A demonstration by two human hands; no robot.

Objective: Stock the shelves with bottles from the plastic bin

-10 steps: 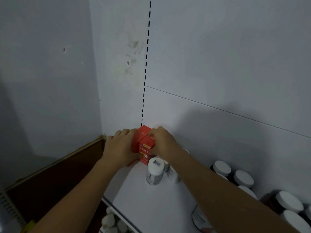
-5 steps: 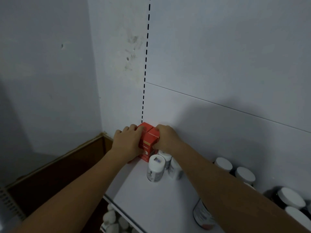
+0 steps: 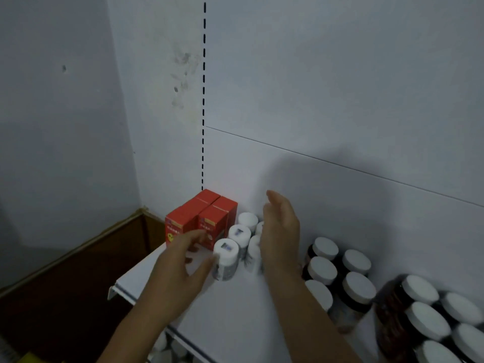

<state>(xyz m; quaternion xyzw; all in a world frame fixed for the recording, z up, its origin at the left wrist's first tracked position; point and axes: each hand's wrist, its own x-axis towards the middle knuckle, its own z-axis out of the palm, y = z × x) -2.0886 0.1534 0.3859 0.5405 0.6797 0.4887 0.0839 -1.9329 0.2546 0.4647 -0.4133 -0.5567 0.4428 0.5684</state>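
Observation:
Two red boxes (image 3: 201,218) stand side by side in the back left corner of the white shelf (image 3: 235,310). To their right stands a cluster of small white bottles (image 3: 237,247). My left hand (image 3: 180,268) is open, fingers spread, just left of the nearest white bottle (image 3: 225,259), its thumb close to that bottle. My right hand (image 3: 281,231) is open and upright on the right side of the cluster, hiding part of it. Neither hand holds anything.
Dark jars with white lids (image 3: 340,273) fill the shelf's right part, and larger ones (image 3: 424,318) stand at the far right. More white bottles (image 3: 165,349) show on a lower shelf. A brown cardboard box (image 3: 78,271) sits left of the shelf.
Both hands have let go of the red boxes and drawn back toward me. They now sit on either side of the white bottles. The view has shifted, showing more jars.

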